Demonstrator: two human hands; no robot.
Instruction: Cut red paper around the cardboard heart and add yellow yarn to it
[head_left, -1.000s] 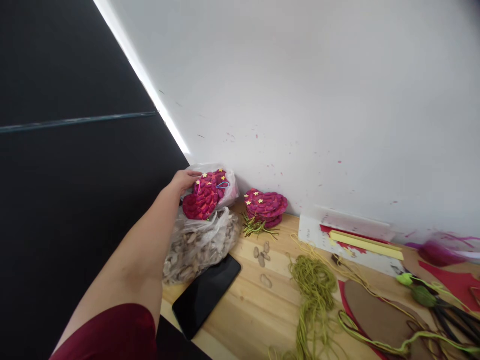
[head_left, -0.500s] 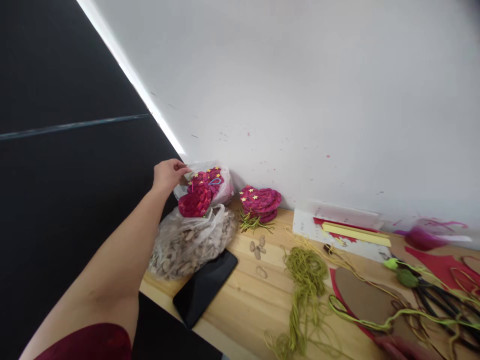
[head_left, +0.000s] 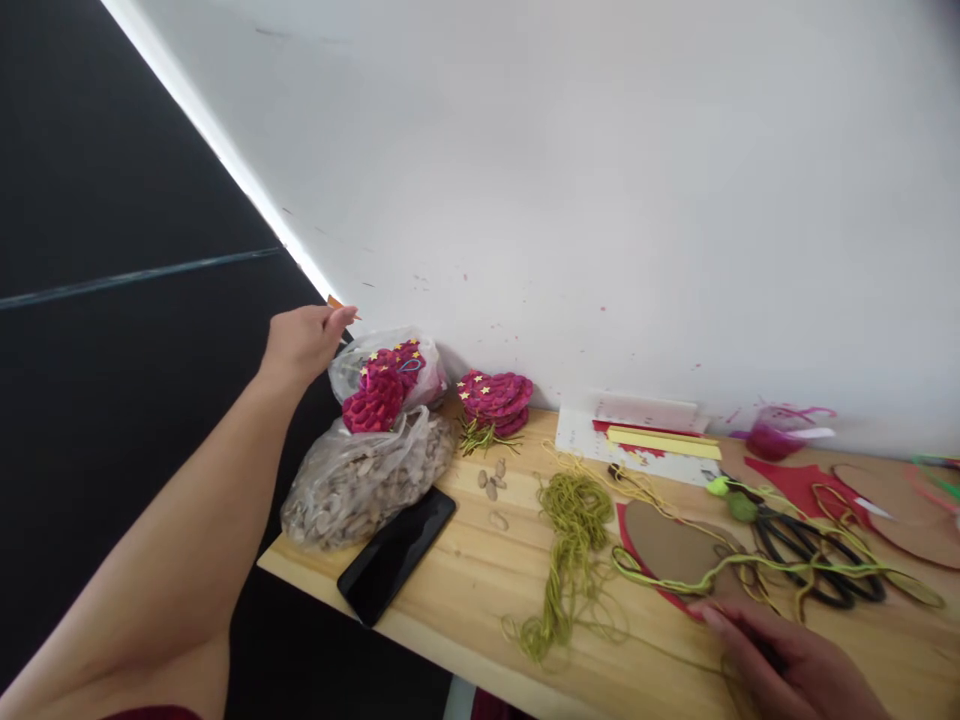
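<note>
My left hand is raised above the plastic bags at the left, its fingers closed on a small orange piece. Below it, an open plastic bag holds magenta pieces with gold stars. At the lower right, my right hand is partly in view with its fingers pinched together beside a red-edged brown cardboard shape. Thin yarn passes near its fingertips; what they hold is too small to make out. Olive yarn lies to the left of that hand.
A bag of pale shells or nuts and a black phone lie at the left. Magenta stacked pieces, yellow strips, a purple cup and black scissors are on the wooden table.
My left hand has lifted up and left from the bag, now with an orange piece in its fingers. My right hand has come clearly into view. The camera view has shifted rightward.
</note>
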